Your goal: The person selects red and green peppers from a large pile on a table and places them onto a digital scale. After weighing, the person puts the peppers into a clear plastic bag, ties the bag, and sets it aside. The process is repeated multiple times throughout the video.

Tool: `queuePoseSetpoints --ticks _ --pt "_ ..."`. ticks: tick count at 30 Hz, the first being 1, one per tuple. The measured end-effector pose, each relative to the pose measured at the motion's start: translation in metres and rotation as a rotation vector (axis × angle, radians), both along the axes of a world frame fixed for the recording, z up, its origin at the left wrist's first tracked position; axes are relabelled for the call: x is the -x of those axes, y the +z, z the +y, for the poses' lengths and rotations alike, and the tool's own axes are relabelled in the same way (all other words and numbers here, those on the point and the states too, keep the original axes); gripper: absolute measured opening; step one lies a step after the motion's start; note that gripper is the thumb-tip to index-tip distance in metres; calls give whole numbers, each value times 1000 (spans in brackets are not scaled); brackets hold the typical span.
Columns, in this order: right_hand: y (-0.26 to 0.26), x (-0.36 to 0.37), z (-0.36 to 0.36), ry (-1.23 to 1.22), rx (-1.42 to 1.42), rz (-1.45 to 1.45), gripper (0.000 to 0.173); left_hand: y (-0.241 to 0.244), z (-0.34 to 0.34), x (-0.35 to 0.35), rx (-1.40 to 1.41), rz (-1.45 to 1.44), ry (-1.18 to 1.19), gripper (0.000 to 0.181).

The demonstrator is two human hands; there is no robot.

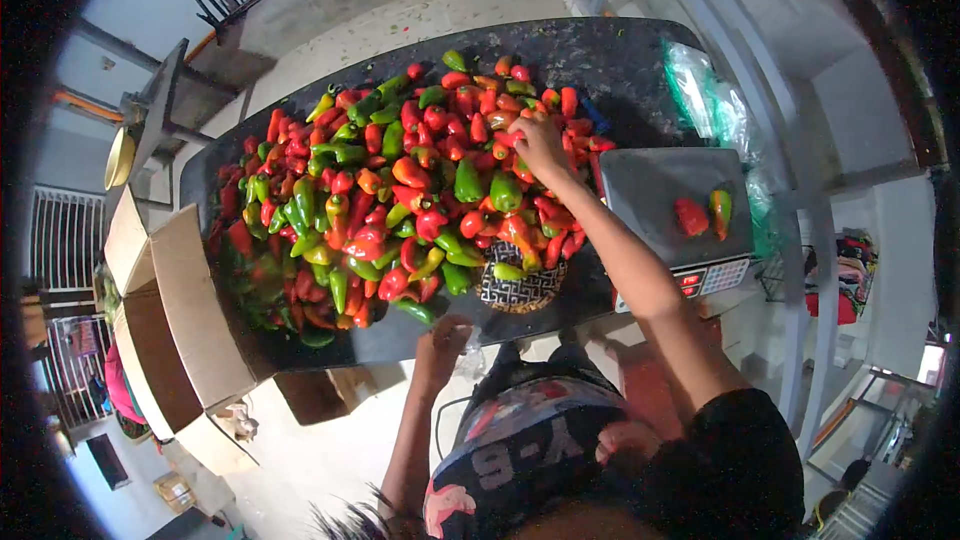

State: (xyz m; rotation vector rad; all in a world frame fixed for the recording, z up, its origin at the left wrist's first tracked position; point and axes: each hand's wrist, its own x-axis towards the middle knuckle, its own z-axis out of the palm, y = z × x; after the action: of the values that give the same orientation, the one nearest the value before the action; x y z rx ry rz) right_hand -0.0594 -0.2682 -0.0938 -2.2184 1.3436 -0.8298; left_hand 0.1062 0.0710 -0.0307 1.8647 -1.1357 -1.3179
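A wide heap of red, green and mixed-colour peppers (360, 202) covers much of the dark table (585, 45). My right hand (536, 144) reaches over the heap's right part, its fingertips around a red pepper (508, 138). By the table's front edge, my left hand (444, 345) is curled on a clear plastic bag (472, 360) that hangs beside it. Right of the heap, a digital scale (652, 180) bears a red pepper (690, 217) and a green-and-orange pepper (721, 214). A black-and-white patterned woven piece (517, 289) lies partly beneath the peppers.
An open cardboard box (199, 307) stands against the table's left end, and another box (315, 394) is below the front edge. Clear and green plastic packaging (705, 97) lies at the right edge. A grey metal frame (787, 165) rises beyond it.
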Motion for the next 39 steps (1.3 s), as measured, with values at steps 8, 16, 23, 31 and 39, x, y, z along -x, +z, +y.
queuePoseSetpoints --ticks 8,16,23,31,39 --pt "-42 -106 7 -73 108 210 19 12 26 10 -66 -21 39 17" --pt "-24 -39 -3 180 -436 -628 33 12 41 16 -29 47 141 18" --pt "35 177 29 -134 155 -59 27 57 -15 51 166 -99 -229 33" --pt "32 283 47 -282 49 405 28 87 -55 118 253 -91 -376 44" --pt "61 264 70 -11 -3 187 45 100 -45 156 351 -250 -370 43"
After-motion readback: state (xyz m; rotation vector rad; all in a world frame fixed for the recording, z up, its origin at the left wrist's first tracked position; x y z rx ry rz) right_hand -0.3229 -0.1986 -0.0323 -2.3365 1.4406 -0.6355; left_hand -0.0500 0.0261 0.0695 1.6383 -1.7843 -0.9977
